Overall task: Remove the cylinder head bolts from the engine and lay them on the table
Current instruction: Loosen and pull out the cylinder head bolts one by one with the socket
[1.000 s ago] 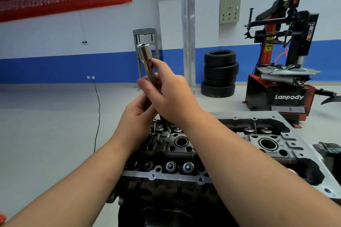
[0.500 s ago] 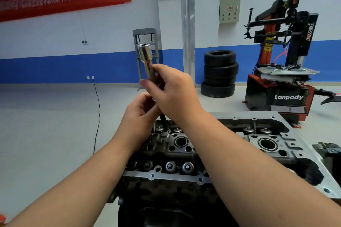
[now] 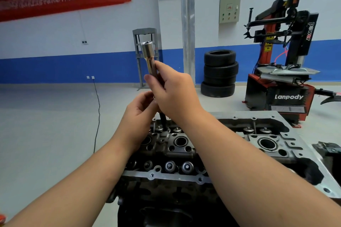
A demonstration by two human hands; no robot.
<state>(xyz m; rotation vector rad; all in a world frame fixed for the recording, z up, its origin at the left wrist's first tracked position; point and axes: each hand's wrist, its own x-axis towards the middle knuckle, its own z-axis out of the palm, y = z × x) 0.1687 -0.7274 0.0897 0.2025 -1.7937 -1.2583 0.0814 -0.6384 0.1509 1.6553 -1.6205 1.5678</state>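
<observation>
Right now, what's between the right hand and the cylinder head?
Head view: a short stretch of dark bolt shank runs down from under the right hand into the cylinder head. The left hand sits beside it, fingers at the shank.

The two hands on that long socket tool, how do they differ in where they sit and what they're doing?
The right hand sits higher, its fingers pinching the shiny socket tool just below its wide end. The left hand sits lower, nearer the cylinder head, curled round the tool's dark lower shaft. The right hand partly covers the left hand's fingertips. Both hold the same near-upright tool over the far row of valves.
</observation>
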